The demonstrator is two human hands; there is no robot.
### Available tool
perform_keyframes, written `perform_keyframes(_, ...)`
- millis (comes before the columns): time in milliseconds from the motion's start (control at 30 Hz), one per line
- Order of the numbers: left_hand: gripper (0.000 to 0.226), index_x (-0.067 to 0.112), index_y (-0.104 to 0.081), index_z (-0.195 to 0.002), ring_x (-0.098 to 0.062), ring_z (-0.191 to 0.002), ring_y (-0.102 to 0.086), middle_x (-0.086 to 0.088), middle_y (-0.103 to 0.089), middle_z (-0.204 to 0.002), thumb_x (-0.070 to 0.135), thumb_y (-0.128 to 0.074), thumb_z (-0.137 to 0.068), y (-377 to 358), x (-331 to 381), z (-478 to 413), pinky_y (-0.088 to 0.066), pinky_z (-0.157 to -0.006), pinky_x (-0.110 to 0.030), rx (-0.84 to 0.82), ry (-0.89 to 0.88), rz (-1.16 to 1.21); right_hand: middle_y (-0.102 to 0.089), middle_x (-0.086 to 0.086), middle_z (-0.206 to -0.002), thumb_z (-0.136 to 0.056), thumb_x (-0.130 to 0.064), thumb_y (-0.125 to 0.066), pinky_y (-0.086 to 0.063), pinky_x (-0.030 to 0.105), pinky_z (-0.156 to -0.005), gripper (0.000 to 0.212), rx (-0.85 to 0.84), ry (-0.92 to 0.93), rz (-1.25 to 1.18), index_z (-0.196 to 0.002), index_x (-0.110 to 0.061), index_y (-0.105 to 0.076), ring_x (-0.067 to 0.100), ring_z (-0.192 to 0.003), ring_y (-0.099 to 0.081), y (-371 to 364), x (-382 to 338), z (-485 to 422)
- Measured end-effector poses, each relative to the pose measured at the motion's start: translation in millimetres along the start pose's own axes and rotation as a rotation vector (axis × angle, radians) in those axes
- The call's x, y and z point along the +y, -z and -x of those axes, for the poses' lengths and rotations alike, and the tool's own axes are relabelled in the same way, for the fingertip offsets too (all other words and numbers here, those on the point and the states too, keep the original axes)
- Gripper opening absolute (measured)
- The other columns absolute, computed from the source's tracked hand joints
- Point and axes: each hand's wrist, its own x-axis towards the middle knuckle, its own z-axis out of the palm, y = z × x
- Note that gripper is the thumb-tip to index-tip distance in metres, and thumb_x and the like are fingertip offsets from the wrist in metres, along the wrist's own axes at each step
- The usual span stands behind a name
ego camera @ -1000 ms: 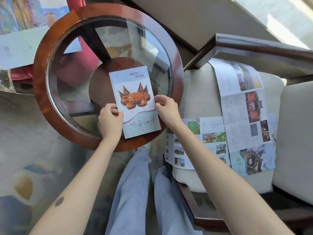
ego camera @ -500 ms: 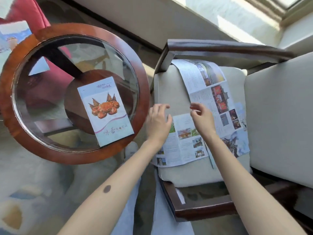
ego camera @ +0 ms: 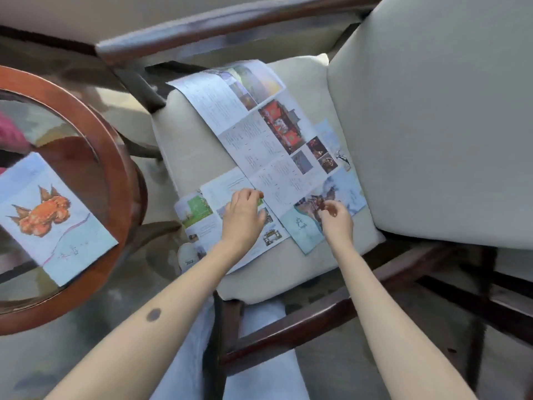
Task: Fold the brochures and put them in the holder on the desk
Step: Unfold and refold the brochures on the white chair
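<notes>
Left hand (ego camera: 243, 219) palm-down on small unfolded brochure (ego camera: 202, 226), seat cushion (ego camera: 196, 157) front-left; fingertips at long brochure (ego camera: 259, 145) edge. Right hand (ego camera: 336, 219) curled over long brochure's near end, cushion front. Grip unclear on both. Folded crab brochure (ego camera: 49, 220) left of cushion, on glass table (ego camera: 115, 157).

Chair cushion (ego camera: 196, 151): 2 unfolded brochures (ego camera: 259, 134). Glass table (ego camera: 112, 157): 1 folded brochure (ego camera: 49, 220).

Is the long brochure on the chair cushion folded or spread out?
Spread out: the long brochure lies flat, its panels open across the cushion.
</notes>
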Motion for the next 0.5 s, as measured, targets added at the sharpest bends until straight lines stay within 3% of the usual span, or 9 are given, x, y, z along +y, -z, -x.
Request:
perform_keyframes(167,0.031,0.011,-0.052,-0.119,-0.025,-0.121,-0.041,-0.006,-0.052,-0.125,0.019,-0.051,-0.089,-45,31,-26,-0.033,-0.095,-0.035,-0.07,-0.053,-0.125,-0.059,0.009,-0.126,-0.09,-0.011,-0.049,-0.038,0.025,-0.09,0.03,-0.044,-0.049,-0.037,-0.12,-0.009,-0.057,0.023,-0.114,-0.053,15,24,-27)
perform_keyframes(367,0.032,0.009,-0.052,-0.117,-0.028,-0.123,-0.04,-0.01,-0.049,-0.128,0.023,-0.055,-0.088,-81,63,-51,-0.032,-0.094,-0.035,-0.036,-0.112,-0.219,-0.059,0.008,-0.124,-0.09,-0.008,-0.045,-0.036,0.019,-0.083,0.032,-0.07,-0.059,-0.099,-0.12,-0.011,-0.056,0.014,-0.103,-0.052,21,29,-53)
perform_keyframes(500,0.047,0.009,-0.042,-0.129,-0.031,-0.136,-0.028,-0.014,-0.035,-0.144,0.031,-0.055,-0.089,-93,66,-62,-0.025,-0.109,-0.041,-0.033,-0.088,-0.274,-0.058,0.007,-0.125,-0.09,-0.008,-0.045,-0.038,0.021,-0.084,0.031,-0.091,-0.047,-0.106,-0.12,-0.012,-0.056,0.013,-0.103,-0.051,20,30,-66)
